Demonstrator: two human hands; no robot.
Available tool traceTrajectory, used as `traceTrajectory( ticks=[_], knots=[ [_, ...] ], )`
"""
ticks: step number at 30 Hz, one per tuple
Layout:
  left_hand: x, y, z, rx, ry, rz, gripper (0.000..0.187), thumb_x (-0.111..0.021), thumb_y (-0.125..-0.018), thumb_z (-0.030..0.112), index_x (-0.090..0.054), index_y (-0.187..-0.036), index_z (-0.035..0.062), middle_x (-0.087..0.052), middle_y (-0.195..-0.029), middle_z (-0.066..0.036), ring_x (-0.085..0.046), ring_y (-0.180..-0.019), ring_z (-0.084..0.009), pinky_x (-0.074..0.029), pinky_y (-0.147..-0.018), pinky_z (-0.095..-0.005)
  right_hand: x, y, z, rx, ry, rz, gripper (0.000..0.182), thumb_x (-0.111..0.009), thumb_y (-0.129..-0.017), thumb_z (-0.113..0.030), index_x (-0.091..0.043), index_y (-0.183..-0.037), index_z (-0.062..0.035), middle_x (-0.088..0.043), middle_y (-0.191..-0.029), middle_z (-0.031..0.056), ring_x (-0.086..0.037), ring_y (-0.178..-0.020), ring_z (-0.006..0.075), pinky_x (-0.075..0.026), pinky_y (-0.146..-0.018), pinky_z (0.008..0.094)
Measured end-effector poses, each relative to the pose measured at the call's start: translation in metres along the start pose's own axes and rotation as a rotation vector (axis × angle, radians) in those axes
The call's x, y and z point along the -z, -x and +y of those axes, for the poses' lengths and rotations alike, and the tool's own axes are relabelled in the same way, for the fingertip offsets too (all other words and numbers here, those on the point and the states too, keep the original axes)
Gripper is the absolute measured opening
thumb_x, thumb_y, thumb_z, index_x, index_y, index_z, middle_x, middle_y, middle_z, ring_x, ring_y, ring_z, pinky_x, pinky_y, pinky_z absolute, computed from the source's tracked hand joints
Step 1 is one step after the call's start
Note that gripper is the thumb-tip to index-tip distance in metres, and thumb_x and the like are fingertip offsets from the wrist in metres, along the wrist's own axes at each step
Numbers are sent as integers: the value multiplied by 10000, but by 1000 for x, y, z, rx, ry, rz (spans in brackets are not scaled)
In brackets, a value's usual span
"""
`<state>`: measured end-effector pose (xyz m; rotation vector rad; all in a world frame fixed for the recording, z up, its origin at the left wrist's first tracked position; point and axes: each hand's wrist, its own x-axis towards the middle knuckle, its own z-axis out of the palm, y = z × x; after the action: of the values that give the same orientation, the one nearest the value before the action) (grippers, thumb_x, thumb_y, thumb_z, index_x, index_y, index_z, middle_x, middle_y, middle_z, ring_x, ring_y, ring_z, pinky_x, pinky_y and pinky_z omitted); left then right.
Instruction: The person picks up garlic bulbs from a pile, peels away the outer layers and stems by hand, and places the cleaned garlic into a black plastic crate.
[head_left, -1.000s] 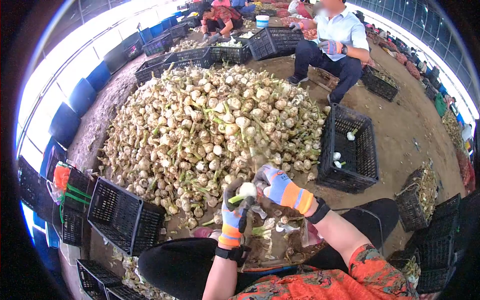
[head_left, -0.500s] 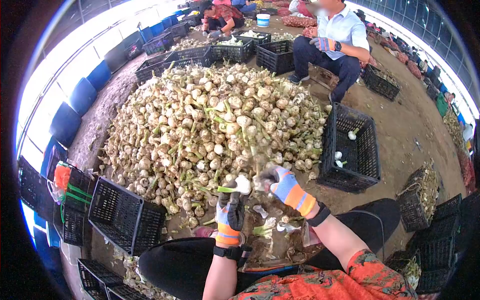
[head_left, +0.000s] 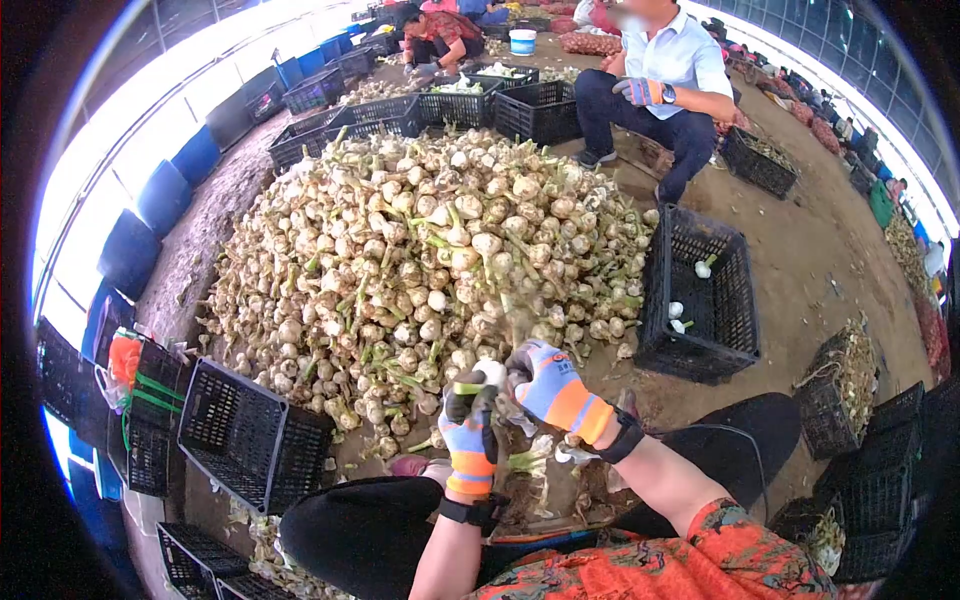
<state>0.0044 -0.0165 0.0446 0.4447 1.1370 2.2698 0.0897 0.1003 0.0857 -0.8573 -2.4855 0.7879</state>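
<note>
In the head view my left hand, in a grey, orange and blue glove, is closed round a white garlic bulb whose green stem points left. Close against the bulb's right side is my right hand, gloved alike, its fingers curled; whether they grip anything is hidden. Beyond both hands rises a large heap of garlic with dirty skins and cut stems. Peeled skins and stem scraps lie below my hands, between my legs.
A black crate with a few white bulbs stands right of the heap. An empty black crate tilts at the left. A person in a light shirt squats beyond the heap; another crouches farther back, near more crates.
My right hand has moved left and slightly down to meet the bulb. My left hand has shifted a little right, and the bulb's stem is now partly covered by its fingers.
</note>
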Motion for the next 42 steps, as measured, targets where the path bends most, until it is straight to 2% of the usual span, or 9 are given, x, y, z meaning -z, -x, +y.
traceTrajectory(
  ticks=[12,18,26,30,32,35,38,40,42],
  knots=[
    [-2,1,-2,-428,-687,-66,267,-544,-751,-75,-623,-994,3,-576,-1083,-109,-556,-993,-200,-491,-831,-331,5,-2,-11,-129,-208,-4,248,-638,-629,-160,-611,-822,-6,-609,-840,202,-583,-799,359,-479,-724,389],
    [-9,-1,12,9,-10,-111,331,-568,-855,79,-508,-1173,12,-538,-1176,-109,-532,-1053,-201,-437,-913,-328,-6,-8,22,-116,-119,135,252,-620,-637,-95,-591,-866,9,-626,-792,170,-605,-787,321,-488,-706,360],
    [6,-5,1,90,88,-125,289,-530,-882,76,-477,-1163,40,-537,-1156,-109,-541,-1021,-206,-468,-872,-325,8,-7,5,-321,-997,-155,230,-684,-689,-63,-601,-890,12,-633,-779,74,-576,-711,143,-478,-661,290],
    [12,-9,17,261,532,-151,328,-509,-893,147,-461,-1218,147,-468,-1277,-113,-487,-1120,-274,-367,-945,-586,-19,-2,66,-184,-83,51,287,-593,-735,-191,-607,-949,1,-636,-898,200,-612,-840,337,-484,-745,393],
    [17,-15,13,280,632,-113,318,-510,-891,182,-469,-1206,212,-495,-1245,-107,-489,-1110,-296,-329,-920,-664,-52,11,118,-308,141,-422,293,-543,-733,-205,-615,-947,-18,-614,-963,216,-584,-897,370,-472,-782,413],
    [35,-14,-8,383,539,-98,286,-496,-906,185,-487,-1183,118,-556,-1122,-100,-547,-970,-219,-452,-847,-432,-108,75,171,-376,215,-545,299,-482,-783,-238,-605,-954,-26,-595,-983,228,-578,-914,377,-466,-780,424],
    [73,-16,-23,464,-259,37,265,-503,-911,191,-511,-1137,53,-582,-936,-62,-542,-753,-136,-458,-595,-241,-159,130,241,387,442,-802,237,-470,-787,-192,-640,-833,-33,-603,-919,211,-574,-868,348,-467,-743,412],
    [77,-28,-7,498,606,46,295,-521,-902,232,-507,-1148,70,-586,-893,-52,-504,-658,-122,-439,-527,-231,-204,146,279,54,523,-821,186,-554,-737,-184,-659,-853,-82,-633,-922,142,-597,-844,320,-469,-717,410],
    [75,-39,55,252,359,289,369,-504,-893,389,-525,-1084,74,-603,-889,-39,-481,-609,-110,-421,-526,-232,-238,142,315,-440,346,-572,189,-613,-721,-207,-664,-889,-136,-662,-879,77,-613,-811,306,-477,-675,385]
  ],
)
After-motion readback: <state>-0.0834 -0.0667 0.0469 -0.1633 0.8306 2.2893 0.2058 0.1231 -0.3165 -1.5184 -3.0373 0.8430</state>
